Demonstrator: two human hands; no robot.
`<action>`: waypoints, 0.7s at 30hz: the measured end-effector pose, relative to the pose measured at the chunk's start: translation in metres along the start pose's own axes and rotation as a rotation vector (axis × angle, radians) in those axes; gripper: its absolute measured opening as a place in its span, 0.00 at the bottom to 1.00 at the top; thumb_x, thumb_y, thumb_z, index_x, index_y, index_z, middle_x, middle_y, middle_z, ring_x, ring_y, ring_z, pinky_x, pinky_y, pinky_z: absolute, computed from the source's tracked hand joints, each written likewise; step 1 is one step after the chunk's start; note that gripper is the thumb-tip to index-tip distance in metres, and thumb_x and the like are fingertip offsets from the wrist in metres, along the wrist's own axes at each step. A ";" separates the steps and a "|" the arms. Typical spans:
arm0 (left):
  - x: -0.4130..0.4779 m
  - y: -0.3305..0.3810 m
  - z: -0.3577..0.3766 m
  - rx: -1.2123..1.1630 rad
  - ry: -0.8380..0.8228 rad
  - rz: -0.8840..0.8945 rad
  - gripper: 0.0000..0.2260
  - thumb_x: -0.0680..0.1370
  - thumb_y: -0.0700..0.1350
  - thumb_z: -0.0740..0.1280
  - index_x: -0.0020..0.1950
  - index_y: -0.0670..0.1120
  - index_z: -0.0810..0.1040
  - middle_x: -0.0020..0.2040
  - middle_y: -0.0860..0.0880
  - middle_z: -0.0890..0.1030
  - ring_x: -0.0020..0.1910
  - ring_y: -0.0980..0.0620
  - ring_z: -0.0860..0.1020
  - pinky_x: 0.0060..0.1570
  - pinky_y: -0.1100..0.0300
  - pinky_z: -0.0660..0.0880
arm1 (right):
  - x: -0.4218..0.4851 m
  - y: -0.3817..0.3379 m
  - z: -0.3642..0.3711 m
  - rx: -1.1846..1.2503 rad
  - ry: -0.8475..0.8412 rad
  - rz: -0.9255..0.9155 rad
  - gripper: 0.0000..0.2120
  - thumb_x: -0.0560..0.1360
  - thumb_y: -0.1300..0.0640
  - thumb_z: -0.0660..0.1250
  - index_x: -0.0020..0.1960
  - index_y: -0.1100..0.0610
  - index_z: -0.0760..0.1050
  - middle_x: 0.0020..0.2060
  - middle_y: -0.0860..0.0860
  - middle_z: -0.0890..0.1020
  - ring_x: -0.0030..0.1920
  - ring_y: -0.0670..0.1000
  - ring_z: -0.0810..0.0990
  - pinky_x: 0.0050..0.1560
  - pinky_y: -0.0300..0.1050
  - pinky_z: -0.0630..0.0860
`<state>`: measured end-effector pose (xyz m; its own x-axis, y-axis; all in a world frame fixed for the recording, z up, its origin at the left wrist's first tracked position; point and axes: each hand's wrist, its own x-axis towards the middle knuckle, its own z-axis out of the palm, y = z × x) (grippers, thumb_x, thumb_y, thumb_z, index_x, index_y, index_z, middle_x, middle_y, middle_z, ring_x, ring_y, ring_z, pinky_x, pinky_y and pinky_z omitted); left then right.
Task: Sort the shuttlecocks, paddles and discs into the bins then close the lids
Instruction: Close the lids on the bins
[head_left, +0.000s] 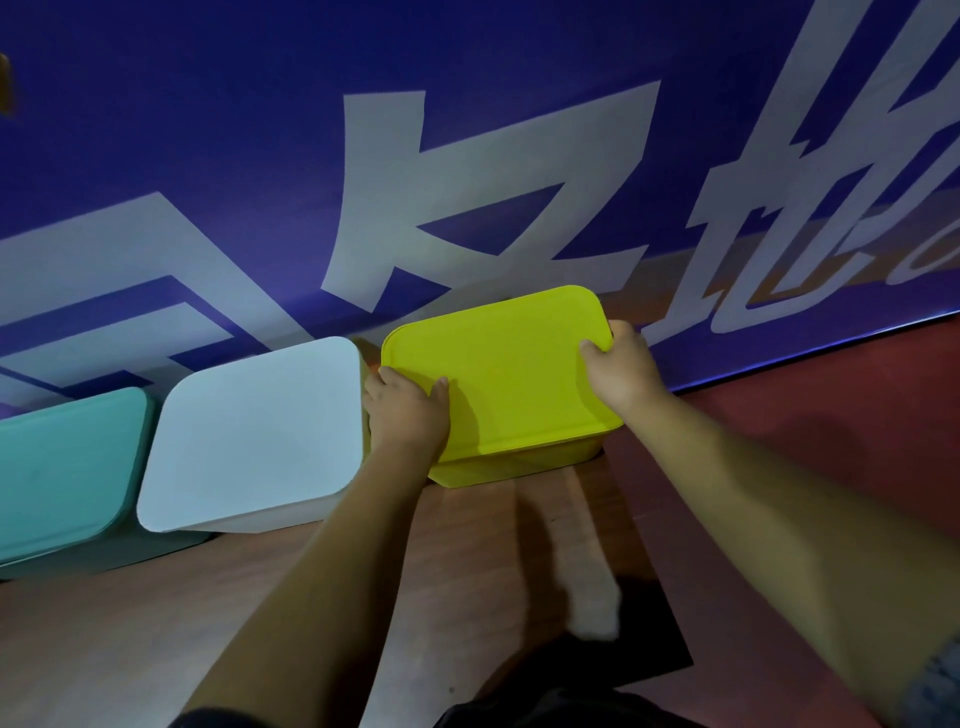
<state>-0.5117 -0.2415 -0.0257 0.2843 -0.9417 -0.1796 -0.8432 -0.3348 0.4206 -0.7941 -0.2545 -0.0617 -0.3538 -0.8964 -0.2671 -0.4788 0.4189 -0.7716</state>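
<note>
Gripping the yellow lid (498, 374) at opposite ends with left hand (408, 410) and right hand (621, 364), thumbs on top, probably to press it square onto the yellow bin (514, 465) beside the lidded white bin (260, 431) on the floor (156, 623).

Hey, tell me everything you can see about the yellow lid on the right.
The yellow lid is smooth plastic, rectangular with rounded corners. It lies flat on the yellow bin, covering it; whether it has snapped fully down cannot be told. It sits right of the white bin, near the blue banner. The left hand grips its left edge, the right hand its far right corner.
</note>
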 end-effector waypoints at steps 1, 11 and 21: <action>0.000 0.000 0.001 -0.034 0.017 -0.006 0.39 0.81 0.63 0.65 0.80 0.37 0.59 0.77 0.35 0.65 0.76 0.34 0.66 0.75 0.38 0.67 | -0.004 -0.001 0.002 0.014 0.035 -0.011 0.24 0.83 0.48 0.65 0.74 0.59 0.70 0.68 0.59 0.76 0.63 0.63 0.78 0.57 0.53 0.76; 0.006 -0.006 -0.005 -0.252 0.152 0.027 0.25 0.81 0.51 0.68 0.75 0.43 0.68 0.70 0.41 0.71 0.66 0.37 0.75 0.66 0.41 0.74 | -0.001 -0.004 0.002 0.117 0.071 -0.025 0.17 0.86 0.51 0.61 0.73 0.54 0.69 0.67 0.57 0.77 0.60 0.62 0.78 0.50 0.49 0.69; 0.024 -0.003 0.000 -0.043 -0.011 -0.031 0.32 0.86 0.53 0.62 0.85 0.41 0.53 0.83 0.40 0.60 0.79 0.35 0.61 0.75 0.37 0.64 | 0.003 -0.009 0.013 -0.223 0.057 -0.014 0.18 0.88 0.50 0.57 0.73 0.60 0.65 0.66 0.65 0.76 0.57 0.71 0.78 0.45 0.53 0.66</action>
<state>-0.5024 -0.2630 -0.0315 0.3052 -0.9305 -0.2026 -0.8137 -0.3653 0.4522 -0.7801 -0.2624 -0.0634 -0.3873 -0.8955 -0.2191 -0.6478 0.4334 -0.6265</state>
